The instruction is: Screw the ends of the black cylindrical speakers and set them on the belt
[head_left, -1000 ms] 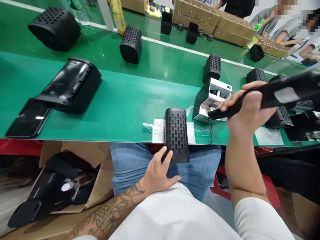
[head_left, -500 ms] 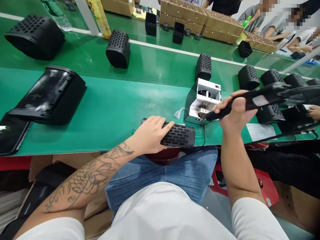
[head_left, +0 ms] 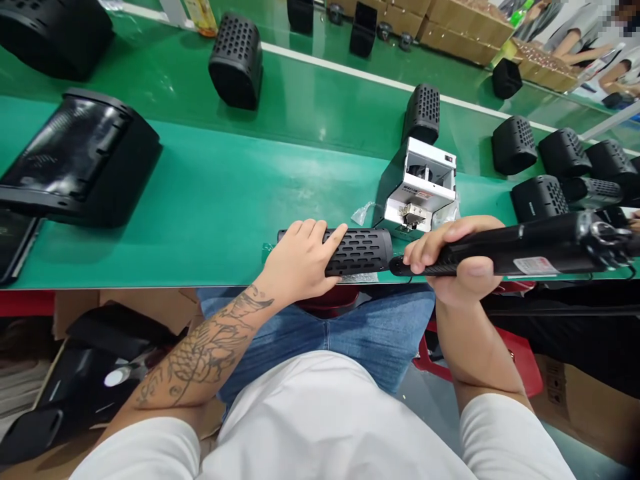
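My left hand point(head_left: 300, 259) is wrapped over the left part of a black perforated housing point(head_left: 364, 251), which lies along the front edge of the green table. In my right hand point(head_left: 457, 257) is a black electric screwdriver point(head_left: 525, 243), held level with a white label on its body. Its front end is beside the right end of the housing; whether the two touch I cannot tell. Behind them stands a silver and black screw feeder point(head_left: 420, 187). A small clear plastic bag point(head_left: 362, 213) lies left of the feeder.
A large black casing point(head_left: 95, 160) stands at left on the green table point(head_left: 225, 200). Several black perforated housings point(head_left: 515, 145) stand at the right, and another point(head_left: 236, 61) sits behind. Cardboard trays point(head_left: 465, 30) are at the back. The screwdriver's cord end reaches toward the right.
My right hand has brought the screwdriver from the screw feeder down and left to the housing's right end. My left hand stays on the housing. The camera view has tilted down.
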Demonstrator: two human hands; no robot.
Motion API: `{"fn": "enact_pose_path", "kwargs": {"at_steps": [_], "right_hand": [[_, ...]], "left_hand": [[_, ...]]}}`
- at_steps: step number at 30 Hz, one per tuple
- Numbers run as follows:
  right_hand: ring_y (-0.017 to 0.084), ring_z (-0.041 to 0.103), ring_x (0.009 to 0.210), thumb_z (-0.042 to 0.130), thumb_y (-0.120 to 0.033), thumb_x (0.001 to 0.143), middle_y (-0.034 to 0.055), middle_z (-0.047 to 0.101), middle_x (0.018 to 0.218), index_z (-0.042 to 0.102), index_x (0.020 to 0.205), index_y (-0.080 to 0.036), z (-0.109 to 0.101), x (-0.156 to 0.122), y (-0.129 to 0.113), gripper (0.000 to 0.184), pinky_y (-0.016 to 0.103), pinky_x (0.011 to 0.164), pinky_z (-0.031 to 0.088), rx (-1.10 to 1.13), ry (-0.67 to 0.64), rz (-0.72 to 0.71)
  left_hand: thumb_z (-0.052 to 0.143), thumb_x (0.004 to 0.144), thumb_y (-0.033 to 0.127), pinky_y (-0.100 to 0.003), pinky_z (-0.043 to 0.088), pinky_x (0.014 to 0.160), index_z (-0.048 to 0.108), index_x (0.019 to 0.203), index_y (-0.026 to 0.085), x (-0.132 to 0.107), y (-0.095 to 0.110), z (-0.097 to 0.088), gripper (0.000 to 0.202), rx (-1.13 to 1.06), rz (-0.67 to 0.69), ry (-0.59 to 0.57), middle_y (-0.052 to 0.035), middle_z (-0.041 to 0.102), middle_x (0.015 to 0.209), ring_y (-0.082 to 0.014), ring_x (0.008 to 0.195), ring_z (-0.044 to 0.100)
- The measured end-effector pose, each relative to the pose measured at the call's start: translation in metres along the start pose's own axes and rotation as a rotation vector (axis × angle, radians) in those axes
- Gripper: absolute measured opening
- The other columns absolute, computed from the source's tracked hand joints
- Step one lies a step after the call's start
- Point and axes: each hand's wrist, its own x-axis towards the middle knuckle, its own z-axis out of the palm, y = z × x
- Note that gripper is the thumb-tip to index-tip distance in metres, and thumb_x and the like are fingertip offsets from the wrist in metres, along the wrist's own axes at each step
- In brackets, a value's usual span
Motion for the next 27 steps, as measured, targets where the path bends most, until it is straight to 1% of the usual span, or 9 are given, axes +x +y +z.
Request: {"fn": "enact_pose_path", "kwargs": {"at_steps": [5, 8, 12, 16, 20, 22, 24, 25, 27], "right_hand": [[0.016, 0.073, 0.046, 0.104, -0.044, 0.100, -0.0017, 0.078, 0.066, 0.091, 0.102, -0.024, -0.006, 0.004, -0.001, 0.024, 0.029, 0.055, 0.072, 0.002, -0.134, 0.102], [0.016, 0.071, 0.045, 0.102, -0.039, 0.099, -0.0020, 0.077, 0.065, 0.088, 0.100, -0.024, -0.005, 0.007, -0.004, 0.020, 0.029, 0.054, 0.071, -0.009, -0.195, 0.110], [0.016, 0.067, 0.044, 0.102, -0.041, 0.099, -0.0024, 0.074, 0.063, 0.085, 0.100, -0.026, -0.006, 0.007, -0.002, 0.023, 0.030, 0.054, 0.069, 0.003, -0.248, 0.127], [0.016, 0.066, 0.044, 0.104, -0.042, 0.099, -0.0034, 0.073, 0.063, 0.083, 0.098, -0.027, -0.007, 0.005, -0.001, 0.025, 0.030, 0.055, 0.068, -0.009, -0.269, 0.148], [0.016, 0.068, 0.048, 0.106, -0.045, 0.101, -0.0037, 0.074, 0.066, 0.084, 0.100, -0.027, -0.006, -0.002, -0.006, 0.028, 0.033, 0.058, 0.068, -0.032, -0.263, 0.201], [0.017, 0.067, 0.049, 0.106, -0.047, 0.102, -0.0039, 0.074, 0.066, 0.086, 0.102, -0.028, -0.008, -0.004, -0.009, 0.027, 0.035, 0.057, 0.068, -0.053, -0.252, 0.210], [0.017, 0.063, 0.045, 0.104, -0.053, 0.102, -0.0043, 0.072, 0.064, 0.087, 0.102, -0.029, -0.013, 0.002, -0.010, 0.029, 0.036, 0.053, 0.065, -0.093, -0.196, 0.167], [0.017, 0.061, 0.043, 0.104, -0.056, 0.102, -0.0046, 0.071, 0.063, 0.087, 0.102, -0.030, -0.017, 0.007, -0.008, 0.031, 0.036, 0.050, 0.063, -0.120, -0.137, 0.121], [0.018, 0.059, 0.041, 0.105, -0.060, 0.099, -0.0057, 0.069, 0.062, 0.086, 0.101, -0.030, -0.028, 0.025, 0.000, 0.036, 0.036, 0.047, 0.058, -0.217, 0.046, 0.006]], "left_hand": [[0.088, 0.105, 0.055, -0.062, 0.053, 0.123, 0.059, 0.189, 0.008, 0.000, 0.000, 0.001, 0.101, -0.003, 0.004, 0.015, -0.0306, 0.078, 0.154, -0.0510, 0.141, 0.071], [0.089, 0.105, 0.056, -0.062, 0.053, 0.123, 0.059, 0.190, 0.008, 0.001, 0.000, 0.000, 0.102, 0.004, -0.009, -0.009, -0.0302, 0.078, 0.155, -0.0501, 0.142, 0.072], [0.090, 0.105, 0.057, -0.062, 0.053, 0.123, 0.059, 0.190, 0.008, 0.003, 0.002, -0.004, 0.103, 0.004, -0.022, -0.039, -0.0306, 0.077, 0.158, -0.0504, 0.143, 0.072], [0.090, 0.105, 0.057, -0.062, 0.054, 0.122, 0.058, 0.190, 0.007, 0.004, 0.004, -0.007, 0.104, 0.006, -0.026, -0.055, -0.0315, 0.077, 0.159, -0.0510, 0.143, 0.071], [0.090, 0.106, 0.057, -0.062, 0.054, 0.122, 0.058, 0.191, 0.006, 0.003, 0.004, -0.008, 0.104, 0.006, -0.033, -0.066, -0.0319, 0.077, 0.159, -0.0513, 0.144, 0.072], [0.089, 0.106, 0.057, -0.062, 0.054, 0.123, 0.057, 0.191, 0.005, 0.003, 0.005, -0.007, 0.104, 0.007, -0.033, -0.071, -0.0324, 0.077, 0.160, -0.0516, 0.145, 0.072], [0.089, 0.106, 0.057, -0.063, 0.053, 0.123, 0.058, 0.190, 0.005, 0.003, 0.004, -0.007, 0.104, 0.001, -0.031, -0.062, -0.0322, 0.077, 0.159, -0.0518, 0.144, 0.071], [0.089, 0.105, 0.056, -0.063, 0.054, 0.122, 0.058, 0.190, 0.005, 0.003, 0.004, -0.006, 0.103, -0.004, -0.029, -0.054, -0.0321, 0.078, 0.157, -0.0518, 0.143, 0.072], [0.089, 0.104, 0.056, -0.063, 0.054, 0.121, 0.059, 0.189, 0.006, 0.003, 0.003, -0.005, 0.102, -0.017, -0.031, -0.040, -0.0317, 0.079, 0.155, -0.0518, 0.141, 0.072]]}}
